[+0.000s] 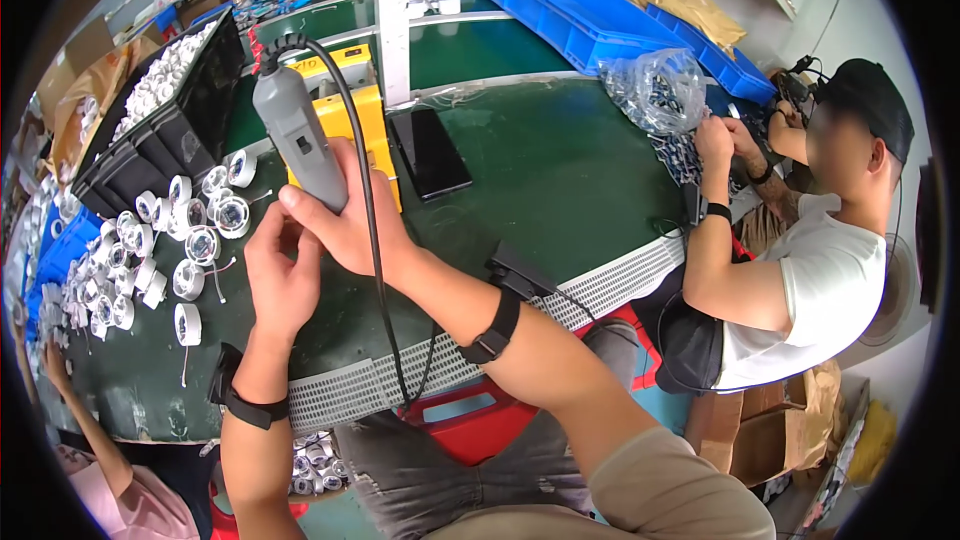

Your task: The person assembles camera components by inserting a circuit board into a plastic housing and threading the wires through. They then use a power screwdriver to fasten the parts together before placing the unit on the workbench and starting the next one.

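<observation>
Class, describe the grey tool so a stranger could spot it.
Find the black crate of white parts at left. To its right, the camera wearer's right hand grips the tool. Unlike the yellow device behind, it is grey, with a black cord looping from its top.

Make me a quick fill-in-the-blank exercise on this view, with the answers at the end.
1. The person's right hand grips a corded handheld power tool whose body is coloured ____.
2. In the picture, the black smartphone lies to the ____ of the yellow fixture.
3. The black crate holds a heap of small parts coloured ____.
4. The co-worker at the right wears a black ____ on the head.

Missing words: grey; right; white; cap.
</observation>
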Motion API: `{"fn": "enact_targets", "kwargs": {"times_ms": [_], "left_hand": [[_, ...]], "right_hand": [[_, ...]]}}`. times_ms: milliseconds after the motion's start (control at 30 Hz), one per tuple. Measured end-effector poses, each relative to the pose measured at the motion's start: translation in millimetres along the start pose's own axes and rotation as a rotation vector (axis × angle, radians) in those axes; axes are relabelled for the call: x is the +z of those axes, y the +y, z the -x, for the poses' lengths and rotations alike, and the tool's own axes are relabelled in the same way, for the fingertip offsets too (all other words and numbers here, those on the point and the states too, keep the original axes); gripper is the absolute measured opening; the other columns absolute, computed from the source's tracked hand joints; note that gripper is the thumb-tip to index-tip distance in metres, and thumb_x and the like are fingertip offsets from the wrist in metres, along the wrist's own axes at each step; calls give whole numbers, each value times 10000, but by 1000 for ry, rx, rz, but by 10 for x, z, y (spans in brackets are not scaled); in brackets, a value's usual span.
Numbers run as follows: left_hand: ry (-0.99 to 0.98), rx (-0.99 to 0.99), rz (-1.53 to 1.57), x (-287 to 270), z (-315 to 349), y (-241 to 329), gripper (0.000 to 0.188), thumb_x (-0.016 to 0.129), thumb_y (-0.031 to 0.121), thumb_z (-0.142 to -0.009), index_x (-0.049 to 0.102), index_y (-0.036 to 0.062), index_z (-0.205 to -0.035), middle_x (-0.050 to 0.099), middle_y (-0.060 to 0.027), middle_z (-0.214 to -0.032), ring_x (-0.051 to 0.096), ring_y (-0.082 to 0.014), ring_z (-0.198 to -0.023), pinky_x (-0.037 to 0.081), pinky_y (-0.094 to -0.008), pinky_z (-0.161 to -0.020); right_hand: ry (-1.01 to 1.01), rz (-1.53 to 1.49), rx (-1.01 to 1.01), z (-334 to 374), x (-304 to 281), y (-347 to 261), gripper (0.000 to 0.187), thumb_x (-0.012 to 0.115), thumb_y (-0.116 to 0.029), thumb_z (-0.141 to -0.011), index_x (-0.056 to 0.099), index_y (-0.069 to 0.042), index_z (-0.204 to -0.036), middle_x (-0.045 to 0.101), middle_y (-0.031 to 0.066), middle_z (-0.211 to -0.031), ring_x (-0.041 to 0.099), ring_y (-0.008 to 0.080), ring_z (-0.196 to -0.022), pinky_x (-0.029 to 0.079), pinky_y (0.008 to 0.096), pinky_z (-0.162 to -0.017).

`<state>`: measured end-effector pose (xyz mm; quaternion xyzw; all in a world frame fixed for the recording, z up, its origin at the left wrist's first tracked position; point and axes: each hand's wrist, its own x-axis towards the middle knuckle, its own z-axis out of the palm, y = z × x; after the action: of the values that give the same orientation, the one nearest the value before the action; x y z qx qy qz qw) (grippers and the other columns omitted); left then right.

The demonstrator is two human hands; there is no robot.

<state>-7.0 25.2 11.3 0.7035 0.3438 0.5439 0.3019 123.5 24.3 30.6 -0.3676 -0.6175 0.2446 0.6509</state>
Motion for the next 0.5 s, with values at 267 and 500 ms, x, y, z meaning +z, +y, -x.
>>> {"fn": "enact_targets", "kwargs": {"times_ms": [267,500], "left_hand": [[-11,-18,-13,1,4,38,131,544,-33,-846,573,-55,-972,647,-75,-780,609,-114,-682,473,-247,-638],[-18,9,-51,-18,6,70,122,551,-31,-853,576,-51,-971,655,-79,-785,637,-125,-700,494,-246,-661]], "right_hand": [[8,-13,4,19,7,-3,500,688,-334,-828,509,0,-1154,626,121,-887,618,209,-797,496,344,-732],[-23,-48,47,16,-16,-58,445,690,-307,-818,543,2,-1103,620,114,-898,601,203,-824,489,340,-759]]}}
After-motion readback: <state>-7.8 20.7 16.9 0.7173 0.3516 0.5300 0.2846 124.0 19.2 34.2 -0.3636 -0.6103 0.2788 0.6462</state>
